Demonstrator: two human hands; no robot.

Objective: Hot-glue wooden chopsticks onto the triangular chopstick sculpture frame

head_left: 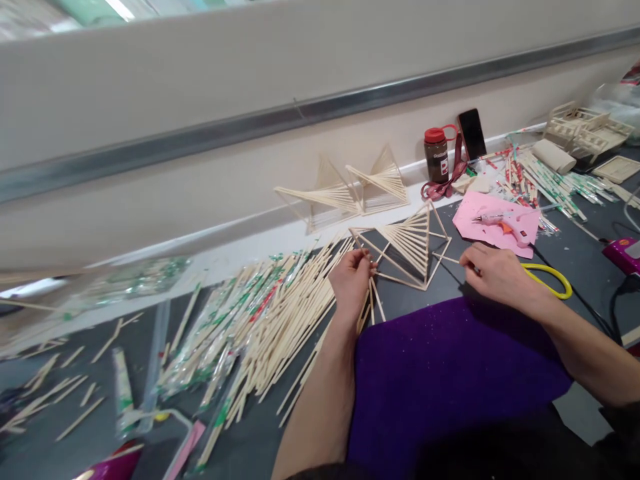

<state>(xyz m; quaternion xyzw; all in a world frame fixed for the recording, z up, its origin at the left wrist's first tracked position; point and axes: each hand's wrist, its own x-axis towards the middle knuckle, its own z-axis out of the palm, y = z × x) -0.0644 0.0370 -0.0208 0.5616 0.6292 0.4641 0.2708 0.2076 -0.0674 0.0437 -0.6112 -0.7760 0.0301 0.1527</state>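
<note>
Between the pale wooden lattice frame [415, 241] and the dark purple cloth [450, 347], a narrow strip of dark grey tabletop [444, 280] is left open. Above it, the gap beside the frame is spanned by the thin wooden stick [447, 259] held in the right hand [493, 267]. Leftward passage is blocked by a dense heap of bare wooden sticks [295, 317]; rightward, by a yellow plastic loop [563, 279] and a trailing black cable [583, 305].
</note>
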